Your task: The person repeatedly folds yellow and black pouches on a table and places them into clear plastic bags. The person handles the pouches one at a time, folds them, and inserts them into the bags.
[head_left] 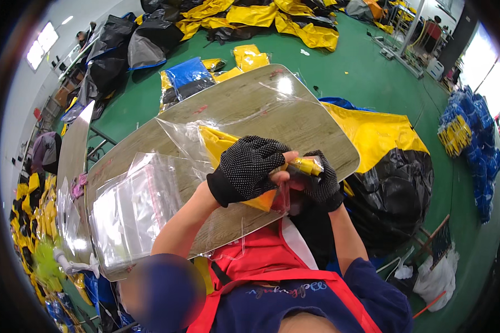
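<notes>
Both my hands wear black dotted gloves with bare fingertips and meet over the near edge of a wood-look table [300, 119]. Between them is a small shiny yellow piece [308, 166], apparently rolled or bunched; its exact kind is unclear. My left hand [251, 169] closes its fingers at the left end of this piece. Around its right end curls my right hand [324, 183], partly hidden. Beneath my left hand lies a folded yellow sheet [212, 140] inside a clear plastic bag [179, 135]. An orange corner [262, 201] shows below my wrist.
Flat clear bags [129, 213] are stacked on the table's left part. A large yellow-and-black sheet bundle [386, 141] stands against its right side. Beyond the far edge, folded packs [188, 73] lie on the green floor. Blue bundles [472, 119] are heaped far right.
</notes>
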`<state>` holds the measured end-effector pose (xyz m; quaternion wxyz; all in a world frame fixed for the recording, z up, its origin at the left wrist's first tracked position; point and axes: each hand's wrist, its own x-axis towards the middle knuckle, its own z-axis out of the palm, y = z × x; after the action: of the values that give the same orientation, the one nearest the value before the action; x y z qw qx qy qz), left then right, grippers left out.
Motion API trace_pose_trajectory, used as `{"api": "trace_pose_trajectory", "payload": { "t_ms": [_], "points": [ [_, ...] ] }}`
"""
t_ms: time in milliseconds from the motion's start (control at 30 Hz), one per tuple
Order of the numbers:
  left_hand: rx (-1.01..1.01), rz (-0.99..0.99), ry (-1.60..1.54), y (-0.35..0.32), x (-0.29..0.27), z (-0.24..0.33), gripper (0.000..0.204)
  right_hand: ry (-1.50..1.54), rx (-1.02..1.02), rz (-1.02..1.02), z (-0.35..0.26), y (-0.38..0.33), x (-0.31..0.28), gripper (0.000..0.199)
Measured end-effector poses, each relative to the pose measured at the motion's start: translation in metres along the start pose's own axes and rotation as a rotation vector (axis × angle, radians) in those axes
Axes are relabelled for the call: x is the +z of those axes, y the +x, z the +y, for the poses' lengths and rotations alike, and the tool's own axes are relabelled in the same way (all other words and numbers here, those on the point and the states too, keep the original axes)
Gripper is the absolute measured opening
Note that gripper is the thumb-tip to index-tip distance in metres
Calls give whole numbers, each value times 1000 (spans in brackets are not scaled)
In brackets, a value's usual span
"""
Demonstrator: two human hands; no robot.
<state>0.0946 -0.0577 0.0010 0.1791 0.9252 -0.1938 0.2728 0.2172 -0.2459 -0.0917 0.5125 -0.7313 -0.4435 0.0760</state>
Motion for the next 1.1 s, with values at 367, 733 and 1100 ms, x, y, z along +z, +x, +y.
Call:
{"api": "trace_pose_trajectory", "payload": {
  "t_ms": [367,733,1100],
  "points": [
    [-19,311,-100,18,51,59,43,616,67,67,0,-10,23,56],
    [-903,195,-503,-91,98,45,36,1326,-37,681,-20,54,22,46],
    [-460,146,233,-18,-72,39,84,-152,-818,-2,-132,65,-51,63]
  ]
}}
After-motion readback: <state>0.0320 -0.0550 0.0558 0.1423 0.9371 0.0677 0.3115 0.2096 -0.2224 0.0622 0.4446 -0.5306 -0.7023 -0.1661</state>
